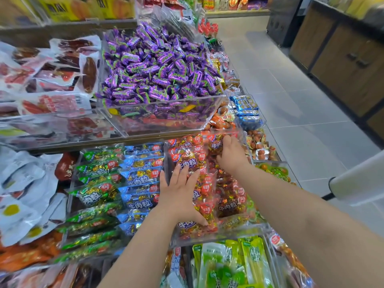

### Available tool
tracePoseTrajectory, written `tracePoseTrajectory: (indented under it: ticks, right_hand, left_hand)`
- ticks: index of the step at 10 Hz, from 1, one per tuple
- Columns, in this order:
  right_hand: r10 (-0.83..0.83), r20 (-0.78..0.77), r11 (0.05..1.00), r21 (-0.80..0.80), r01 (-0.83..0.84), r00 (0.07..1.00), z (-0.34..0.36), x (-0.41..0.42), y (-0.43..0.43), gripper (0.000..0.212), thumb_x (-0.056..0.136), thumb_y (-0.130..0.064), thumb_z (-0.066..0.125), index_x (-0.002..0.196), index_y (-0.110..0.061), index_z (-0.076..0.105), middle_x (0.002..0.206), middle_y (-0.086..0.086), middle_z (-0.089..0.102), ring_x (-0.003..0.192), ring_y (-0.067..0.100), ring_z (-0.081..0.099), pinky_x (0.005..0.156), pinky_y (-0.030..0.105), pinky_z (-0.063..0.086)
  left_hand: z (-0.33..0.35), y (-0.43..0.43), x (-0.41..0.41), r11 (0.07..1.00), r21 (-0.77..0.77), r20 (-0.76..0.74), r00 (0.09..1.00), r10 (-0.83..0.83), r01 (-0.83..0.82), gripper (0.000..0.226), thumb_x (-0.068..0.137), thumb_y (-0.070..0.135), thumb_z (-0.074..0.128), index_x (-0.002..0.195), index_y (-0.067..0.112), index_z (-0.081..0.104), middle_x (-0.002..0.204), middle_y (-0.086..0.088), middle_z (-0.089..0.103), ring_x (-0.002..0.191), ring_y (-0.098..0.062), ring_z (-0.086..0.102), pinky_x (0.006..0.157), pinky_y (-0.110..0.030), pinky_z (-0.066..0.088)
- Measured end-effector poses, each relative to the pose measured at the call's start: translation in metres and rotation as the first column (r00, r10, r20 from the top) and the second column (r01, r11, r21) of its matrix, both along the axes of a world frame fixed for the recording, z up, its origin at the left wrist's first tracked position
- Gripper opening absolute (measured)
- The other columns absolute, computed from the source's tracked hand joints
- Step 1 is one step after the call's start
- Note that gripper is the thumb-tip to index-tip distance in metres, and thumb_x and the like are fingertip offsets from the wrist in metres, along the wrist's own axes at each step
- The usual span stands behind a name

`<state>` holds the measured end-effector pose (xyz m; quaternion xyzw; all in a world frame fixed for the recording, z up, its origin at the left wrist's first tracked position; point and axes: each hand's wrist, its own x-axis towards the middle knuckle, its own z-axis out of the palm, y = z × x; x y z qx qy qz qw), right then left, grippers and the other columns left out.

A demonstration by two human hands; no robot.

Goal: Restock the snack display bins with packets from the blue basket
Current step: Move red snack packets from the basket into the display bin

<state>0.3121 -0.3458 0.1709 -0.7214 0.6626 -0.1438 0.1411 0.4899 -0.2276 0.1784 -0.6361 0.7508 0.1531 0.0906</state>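
Note:
Red snack packets (188, 152) fill a clear acrylic bin (218, 235) in the middle of the display. My left hand (180, 194) lies flat on the packets at the bin's left side, fingers straight and spread, thumb down by the near packets. My right hand (229, 154) reaches to the far end of the same bin with its fingers curled down round a red packet (215, 143). The blue basket is not in view.
Left of the red bin lie blue packets (143, 175) and green packets (95, 188). Above stands a bin of purple candies (158, 65). Green pouches (232, 262) sit nearest me. A tiled aisle (291, 100) and wooden cabinets (342, 59) lie to the right.

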Motion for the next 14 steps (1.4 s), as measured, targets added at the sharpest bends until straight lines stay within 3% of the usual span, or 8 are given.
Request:
tracePoseTrajectory:
  ticks: [4, 5, 6, 7, 9, 11, 13, 14]
  right_hand:
    - [0.0, 0.283, 0.998, -0.057, 0.017, 0.959, 0.02, -0.027, 0.063, 0.011, 0.085, -0.013, 0.053, 0.089, -0.021, 0.048, 0.093, -0.002, 0.049, 0.082, 0.015, 0.048, 0.07, 0.024, 0.034]
    - [-0.081, 0.442, 0.989, -0.076, 0.128, 0.893, 0.024, -0.049, 0.106, 0.011, 0.083, -0.011, 0.053, 0.085, -0.022, 0.054, 0.084, -0.007, 0.053, 0.074, 0.007, 0.048, 0.06, 0.021, 0.036]
    - [-0.219, 0.561, 0.961, -0.018, 0.277, 0.798, 0.017, -0.083, 0.152, 0.014, 0.081, -0.007, 0.053, 0.084, -0.02, 0.059, 0.081, -0.006, 0.058, 0.071, 0.009, 0.052, 0.064, 0.026, 0.044]
    - [-0.418, 0.656, 0.884, 0.134, 0.447, 0.628, -0.003, -0.13, 0.206, 0.023, 0.081, -0.005, 0.053, 0.078, -0.027, 0.059, 0.076, -0.007, 0.059, 0.071, 0.013, 0.053, 0.065, 0.026, 0.044]
    - [-0.803, 0.528, 0.552, 0.487, 0.677, 0.276, -0.068, -0.224, 0.346, 0.015, 0.085, -0.006, 0.053, 0.086, -0.016, 0.064, 0.085, 0.002, 0.062, 0.08, 0.018, 0.056, 0.074, 0.028, 0.043]
    - [-0.972, 0.233, 0.192, 0.808, 0.557, -0.003, -0.116, -0.295, 0.487, 0.029, 0.094, -0.011, 0.044, 0.066, -0.019, 0.044, 0.069, 0.001, 0.046, 0.056, 0.012, 0.043, 0.049, 0.02, 0.04]
    - [-0.967, 0.05, -0.07, 0.892, 0.447, -0.25, -0.149, -0.331, 0.584, 0.027, 0.095, -0.014, 0.045, 0.069, -0.02, 0.042, 0.071, 0.002, 0.048, 0.058, 0.014, 0.046, 0.056, 0.023, 0.042]
    - [-0.971, -0.003, -0.102, 0.911, 0.401, -0.24, -0.175, -0.353, 0.602, 0.03, 0.096, -0.012, 0.041, 0.067, -0.021, 0.04, 0.068, 0.0, 0.046, 0.055, 0.012, 0.045, 0.052, 0.022, 0.04]
  left_hand:
    - [0.02, 0.007, -0.006, 0.999, 0.027, -0.157, 0.987, 0.038, -0.034, 0.126, 0.044, 0.103, 0.028, 0.15, 0.042, -0.003, 0.161, 0.003, -0.014, 0.145, -0.018, -0.025, 0.105, -0.054, -0.025]
    - [0.035, 0.019, -0.031, 0.988, -0.133, -0.259, 0.965, 0.038, -0.075, 0.088, 0.076, 0.08, 0.045, 0.149, 0.036, 0.022, 0.16, -0.001, 0.013, 0.148, -0.022, 0.002, 0.117, -0.05, 0.0]
    - [0.043, 0.037, -0.076, 0.95, -0.31, -0.427, 0.898, -0.107, -0.034, 0.042, 0.089, 0.047, 0.054, 0.125, 0.025, 0.059, 0.127, -0.001, 0.059, 0.118, -0.023, 0.051, 0.097, -0.037, 0.038]
    - [0.04, 0.062, -0.136, 0.99, -0.141, -0.6, 0.793, -0.109, 0.029, 0.024, 0.09, 0.031, 0.06, 0.112, 0.021, 0.066, 0.1, 0.003, 0.067, 0.092, -0.018, 0.06, 0.079, -0.03, 0.046]
    - [-0.011, 0.135, -0.263, 0.881, 0.31, -0.6, 0.793, -0.11, 0.357, 0.02, 0.092, 0.023, 0.059, 0.109, 0.016, 0.064, 0.101, -0.004, 0.066, 0.098, -0.023, 0.063, 0.082, -0.026, 0.047]
    - [-0.074, 0.208, -0.358, 0.671, 0.544, -0.426, 0.854, -0.298, 0.505, 0.022, 0.095, 0.023, 0.051, 0.11, 0.015, 0.064, 0.1, -0.005, 0.062, 0.089, -0.011, 0.05, 0.073, -0.023, 0.041]
    - [-0.125, 0.254, -0.416, 0.571, 0.746, -0.258, 0.939, -0.228, 0.343, 0.017, 0.095, 0.021, 0.048, 0.078, 0.021, 0.052, 0.074, 0.0, 0.057, 0.057, -0.008, 0.05, 0.043, -0.016, 0.034]
    - [-0.149, 0.26, -0.449, 0.603, 0.75, -0.207, 0.962, -0.177, 0.273, 0.026, 0.095, 0.014, 0.046, 0.071, 0.021, 0.047, 0.067, 0.001, 0.051, 0.051, -0.006, 0.048, 0.042, -0.018, 0.032]
